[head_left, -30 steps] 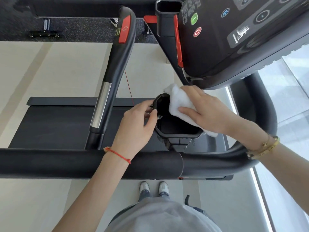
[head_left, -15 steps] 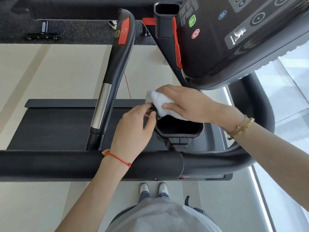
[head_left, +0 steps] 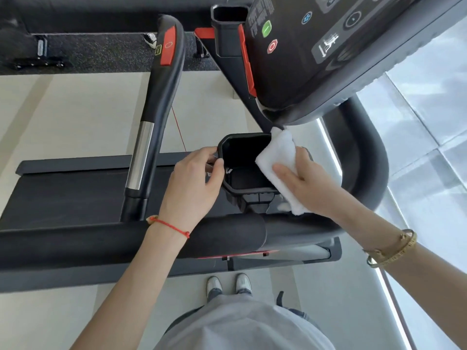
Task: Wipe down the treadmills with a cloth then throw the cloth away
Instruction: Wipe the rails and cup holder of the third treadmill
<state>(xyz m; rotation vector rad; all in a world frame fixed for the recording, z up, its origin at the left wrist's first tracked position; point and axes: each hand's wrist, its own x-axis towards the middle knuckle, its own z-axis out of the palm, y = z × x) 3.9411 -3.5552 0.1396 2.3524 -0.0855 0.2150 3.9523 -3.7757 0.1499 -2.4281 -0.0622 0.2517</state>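
Cloth (head_left: 279, 160) on the treadmill's cup holder (head_left: 246, 168), right rim.
The right hand (head_left: 310, 183) presses it there with flat fingers; the left hand (head_left: 194, 183) grips the opposite rim, likely steadying it for wiping.

The cloth (head_left: 280, 157) is white, thick and soft, with a fluffy nap, and lies over the right edge of the cup holder (head_left: 246, 190) — black moulded plastic, matt, with a ribbed rim. The handrail (head_left: 161, 97) is smooth black plastic with a faint sheen, a red glossy insert and a brushed-metal sleeve, while the front bar (head_left: 126, 238) looks like matt foam padding. The console (head_left: 328, 59) is matt dark plastic — its edge is stippled.
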